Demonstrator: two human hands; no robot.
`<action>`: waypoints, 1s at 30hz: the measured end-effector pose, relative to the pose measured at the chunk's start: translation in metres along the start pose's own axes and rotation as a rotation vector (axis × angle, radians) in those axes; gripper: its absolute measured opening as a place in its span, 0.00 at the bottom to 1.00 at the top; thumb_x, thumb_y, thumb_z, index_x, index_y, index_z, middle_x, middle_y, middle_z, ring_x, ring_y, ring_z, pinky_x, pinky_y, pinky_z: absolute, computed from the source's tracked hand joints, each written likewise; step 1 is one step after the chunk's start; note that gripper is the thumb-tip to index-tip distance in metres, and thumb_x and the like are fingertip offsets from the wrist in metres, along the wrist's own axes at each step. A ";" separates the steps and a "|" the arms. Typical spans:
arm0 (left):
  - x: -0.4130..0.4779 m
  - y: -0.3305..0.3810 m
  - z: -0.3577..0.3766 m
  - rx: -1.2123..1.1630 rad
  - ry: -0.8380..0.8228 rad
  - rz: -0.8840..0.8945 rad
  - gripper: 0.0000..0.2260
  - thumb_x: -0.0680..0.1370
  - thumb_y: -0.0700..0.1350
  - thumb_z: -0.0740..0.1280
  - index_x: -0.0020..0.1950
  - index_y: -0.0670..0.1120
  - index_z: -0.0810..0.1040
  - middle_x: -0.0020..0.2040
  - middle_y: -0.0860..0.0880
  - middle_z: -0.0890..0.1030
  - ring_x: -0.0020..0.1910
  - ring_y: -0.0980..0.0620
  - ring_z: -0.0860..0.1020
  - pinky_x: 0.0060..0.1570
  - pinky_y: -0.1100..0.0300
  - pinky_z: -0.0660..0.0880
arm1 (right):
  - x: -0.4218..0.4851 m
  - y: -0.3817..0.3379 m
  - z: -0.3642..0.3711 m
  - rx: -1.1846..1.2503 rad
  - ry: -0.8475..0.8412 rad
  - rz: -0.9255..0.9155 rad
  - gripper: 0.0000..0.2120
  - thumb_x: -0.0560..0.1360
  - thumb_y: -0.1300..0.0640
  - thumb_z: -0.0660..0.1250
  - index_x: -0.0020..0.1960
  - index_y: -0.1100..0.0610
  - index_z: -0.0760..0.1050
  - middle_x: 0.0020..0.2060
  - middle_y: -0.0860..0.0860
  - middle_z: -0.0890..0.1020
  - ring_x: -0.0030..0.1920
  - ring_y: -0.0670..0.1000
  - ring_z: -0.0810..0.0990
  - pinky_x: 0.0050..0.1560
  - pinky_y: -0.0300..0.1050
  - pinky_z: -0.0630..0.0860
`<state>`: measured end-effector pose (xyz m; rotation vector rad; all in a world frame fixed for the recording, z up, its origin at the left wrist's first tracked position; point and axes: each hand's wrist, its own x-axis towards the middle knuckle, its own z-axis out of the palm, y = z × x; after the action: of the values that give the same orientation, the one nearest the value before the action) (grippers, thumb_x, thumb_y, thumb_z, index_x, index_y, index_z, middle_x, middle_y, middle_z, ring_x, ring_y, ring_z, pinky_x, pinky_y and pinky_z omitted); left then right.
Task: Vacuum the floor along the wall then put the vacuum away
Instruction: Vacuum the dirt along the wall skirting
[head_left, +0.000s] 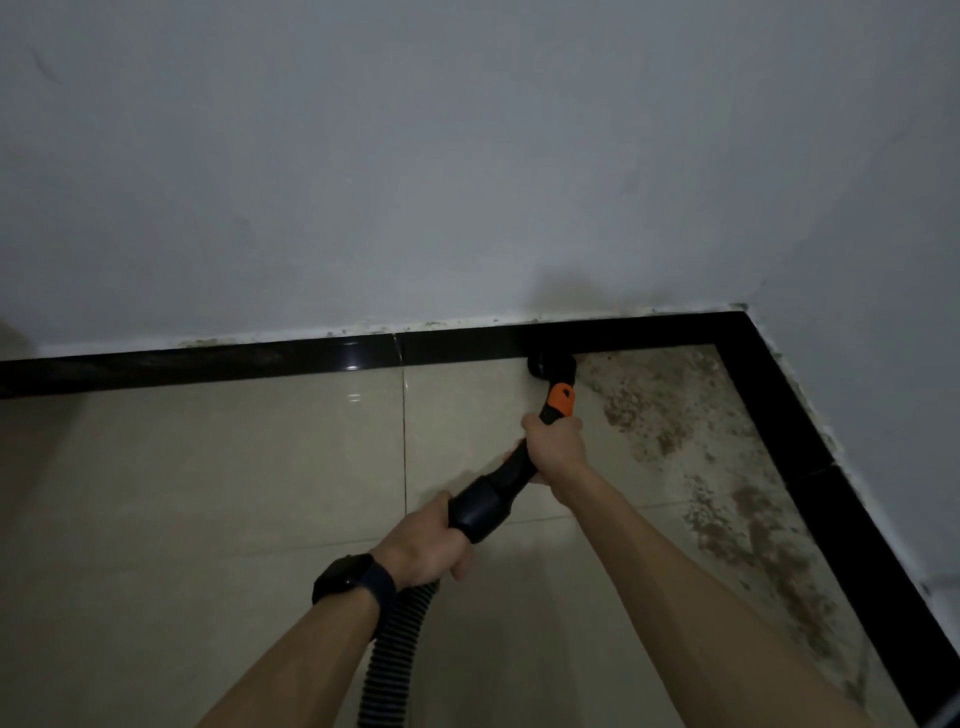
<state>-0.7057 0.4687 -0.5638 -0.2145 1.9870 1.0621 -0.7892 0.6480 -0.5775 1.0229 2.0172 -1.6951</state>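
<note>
Head view: the vacuum's brush nozzle (551, 366) touches the black skirting (208, 366) at the floor (208, 493) edge, just left of a brown dirt patch (675, 415). Near the skirting, the right hand (556, 447) has its grip wrapped round the black-and-orange wand (560, 400); farther back, the left hand (423, 543), wearing 1 dark watch (345, 577), clasps the hose (400, 639) end.

The picture is dim and slightly soft, with the wall (467, 156) grey and darker toward the top. Small glare spots shine on the black skirting (350, 358) and the glossy floor (353, 398), and a faint shadow lies on the wall above the brush head (553, 364).
</note>
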 end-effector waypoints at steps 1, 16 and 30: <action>0.000 -0.002 -0.002 -0.043 -0.001 -0.007 0.24 0.65 0.40 0.67 0.61 0.48 0.71 0.48 0.43 0.81 0.39 0.46 0.77 0.37 0.57 0.75 | 0.000 -0.004 0.005 -0.052 0.008 -0.007 0.25 0.82 0.56 0.63 0.72 0.62 0.56 0.56 0.61 0.75 0.49 0.60 0.80 0.36 0.50 0.83; 0.002 0.021 0.010 -0.128 -0.067 0.013 0.23 0.61 0.38 0.65 0.57 0.42 0.76 0.39 0.42 0.79 0.33 0.45 0.75 0.34 0.57 0.73 | 0.002 -0.011 -0.010 -0.261 0.150 -0.064 0.35 0.81 0.51 0.62 0.78 0.69 0.50 0.65 0.64 0.75 0.61 0.63 0.79 0.60 0.56 0.79; 0.021 0.057 0.041 0.070 -0.012 0.074 0.19 0.66 0.37 0.68 0.56 0.47 0.74 0.47 0.44 0.81 0.37 0.47 0.79 0.32 0.60 0.76 | 0.007 0.022 -0.048 0.568 -0.018 0.069 0.15 0.78 0.65 0.67 0.61 0.58 0.66 0.41 0.56 0.76 0.31 0.53 0.81 0.33 0.47 0.80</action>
<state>-0.7227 0.5395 -0.5564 -0.0975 2.0314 1.0365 -0.7692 0.6966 -0.5865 1.2145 1.4881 -2.2885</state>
